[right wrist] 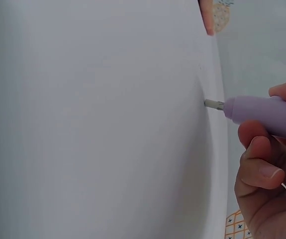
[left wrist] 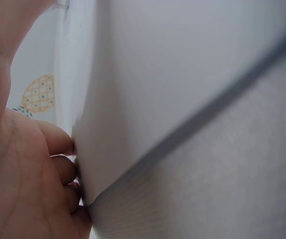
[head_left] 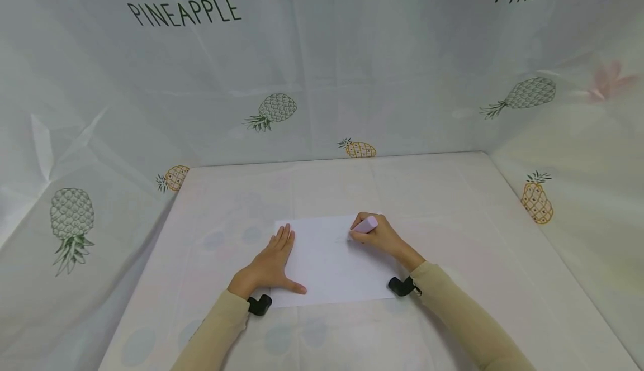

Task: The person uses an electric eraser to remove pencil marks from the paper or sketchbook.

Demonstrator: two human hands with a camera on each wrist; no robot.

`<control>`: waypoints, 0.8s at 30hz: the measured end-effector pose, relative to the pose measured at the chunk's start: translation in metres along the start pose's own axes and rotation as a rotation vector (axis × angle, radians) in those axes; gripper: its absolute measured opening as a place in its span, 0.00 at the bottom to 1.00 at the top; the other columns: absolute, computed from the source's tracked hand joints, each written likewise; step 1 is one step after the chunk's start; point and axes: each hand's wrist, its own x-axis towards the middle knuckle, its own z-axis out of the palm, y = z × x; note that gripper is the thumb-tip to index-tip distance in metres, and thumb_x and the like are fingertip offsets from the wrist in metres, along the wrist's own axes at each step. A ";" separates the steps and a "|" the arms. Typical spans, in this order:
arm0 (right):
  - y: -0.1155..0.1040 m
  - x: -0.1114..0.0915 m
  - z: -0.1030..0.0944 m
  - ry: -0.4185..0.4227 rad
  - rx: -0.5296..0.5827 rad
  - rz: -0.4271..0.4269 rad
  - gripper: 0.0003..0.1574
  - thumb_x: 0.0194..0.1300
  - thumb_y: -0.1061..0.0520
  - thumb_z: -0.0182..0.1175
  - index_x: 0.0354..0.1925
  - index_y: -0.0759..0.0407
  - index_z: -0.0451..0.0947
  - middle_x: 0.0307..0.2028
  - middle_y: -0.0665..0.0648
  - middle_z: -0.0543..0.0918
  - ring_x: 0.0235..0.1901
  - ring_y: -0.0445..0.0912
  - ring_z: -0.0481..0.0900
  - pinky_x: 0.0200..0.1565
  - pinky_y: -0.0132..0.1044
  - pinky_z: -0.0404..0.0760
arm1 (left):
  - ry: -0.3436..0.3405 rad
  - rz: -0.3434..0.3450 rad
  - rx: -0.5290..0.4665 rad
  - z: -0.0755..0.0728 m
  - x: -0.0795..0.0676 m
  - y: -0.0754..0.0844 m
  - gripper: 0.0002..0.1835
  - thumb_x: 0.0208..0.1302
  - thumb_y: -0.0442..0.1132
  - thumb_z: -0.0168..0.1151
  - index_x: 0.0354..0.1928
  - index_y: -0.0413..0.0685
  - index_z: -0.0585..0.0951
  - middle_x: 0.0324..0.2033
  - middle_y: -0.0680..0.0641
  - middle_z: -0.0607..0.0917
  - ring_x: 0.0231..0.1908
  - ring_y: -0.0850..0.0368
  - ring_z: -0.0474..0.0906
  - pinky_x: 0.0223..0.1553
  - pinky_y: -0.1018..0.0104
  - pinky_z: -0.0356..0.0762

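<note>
A sheet of white paper (head_left: 322, 265) lies on the table, with faint marks near its upper middle. My left hand (head_left: 271, 262) rests on the paper's left side, fingers stretched and thumb spread out. In the left wrist view, the fingertips of that left hand (left wrist: 33, 169) touch the sheet by its dark-looking edge. My right hand (head_left: 377, 234) grips a lilac electric eraser (head_left: 366, 225) over the upper right of the paper. The right wrist view shows the right hand's (right wrist: 267, 184) fingers around the thick barrel of the eraser (right wrist: 262, 113), its short pale tip at the paper.
A pale cloth with faint spots covers the table (head_left: 211, 281). Behind and at both sides hangs a whitish curtain (head_left: 322, 52) printed with pineapples and lettering. Small black wrist cameras sit at the left cuff (head_left: 260, 305) and the right cuff (head_left: 400, 286).
</note>
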 end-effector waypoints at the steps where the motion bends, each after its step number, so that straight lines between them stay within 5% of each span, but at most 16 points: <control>1: 0.000 0.000 0.000 0.000 0.001 0.000 0.05 0.58 0.71 0.68 0.33 0.68 0.81 0.27 0.53 0.83 0.25 0.42 0.77 0.31 0.33 0.78 | 0.000 -0.001 -0.001 0.000 0.000 0.000 0.77 0.40 0.74 0.74 0.77 0.32 0.43 0.77 0.34 0.37 0.76 0.40 0.30 0.74 0.47 0.38; 24: 0.002 -0.002 -0.001 0.000 0.010 -0.017 0.04 0.57 0.71 0.67 0.32 0.70 0.81 0.29 0.57 0.84 0.28 0.43 0.77 0.32 0.34 0.78 | -0.005 -0.004 0.001 0.000 0.000 0.000 0.77 0.39 0.74 0.73 0.77 0.31 0.43 0.77 0.34 0.36 0.76 0.40 0.29 0.74 0.47 0.37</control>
